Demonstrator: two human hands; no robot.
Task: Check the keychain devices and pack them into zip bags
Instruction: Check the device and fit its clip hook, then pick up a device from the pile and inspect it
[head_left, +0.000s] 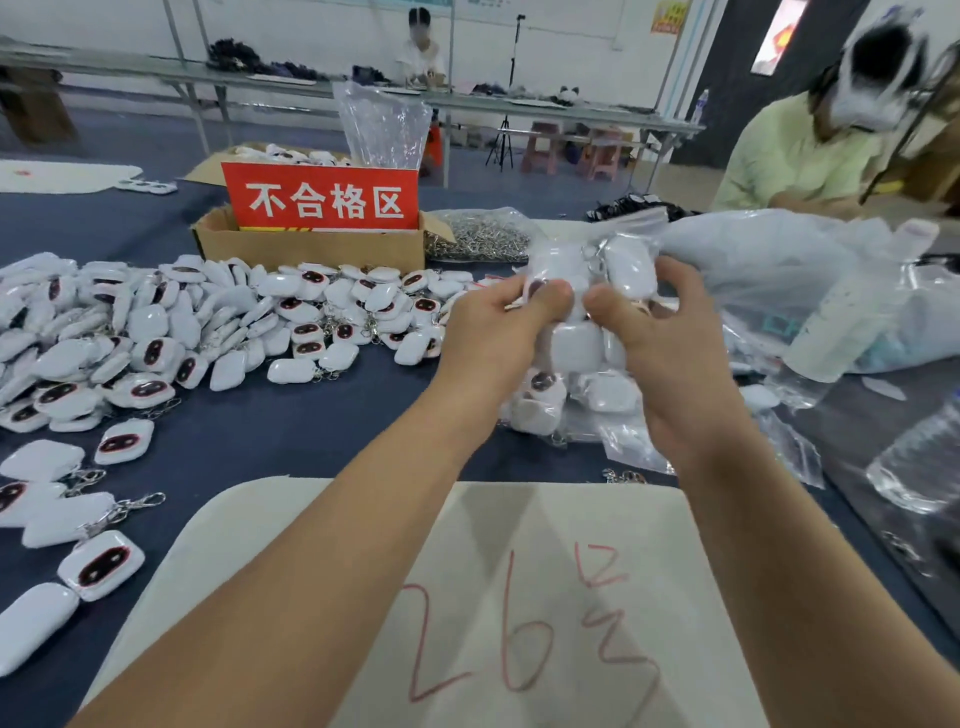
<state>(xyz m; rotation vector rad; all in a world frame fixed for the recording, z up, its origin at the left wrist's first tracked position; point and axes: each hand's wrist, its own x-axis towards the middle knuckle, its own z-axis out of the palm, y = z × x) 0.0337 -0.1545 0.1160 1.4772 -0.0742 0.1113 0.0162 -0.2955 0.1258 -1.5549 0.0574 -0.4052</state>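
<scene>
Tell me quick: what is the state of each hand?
Left hand: pinching a filled zip bag.
Right hand: pinching the same zip bag.

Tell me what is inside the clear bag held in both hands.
Inside the clear bag, white keychain devices and a metal key ring show through the plastic. The left hand and right hand grip its lower part, so the count is hidden.

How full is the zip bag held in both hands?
Full: white keychain devices crowd the clear zip bag gripped by the left hand and right hand. Zip sealed or not: cannot tell.
</scene>
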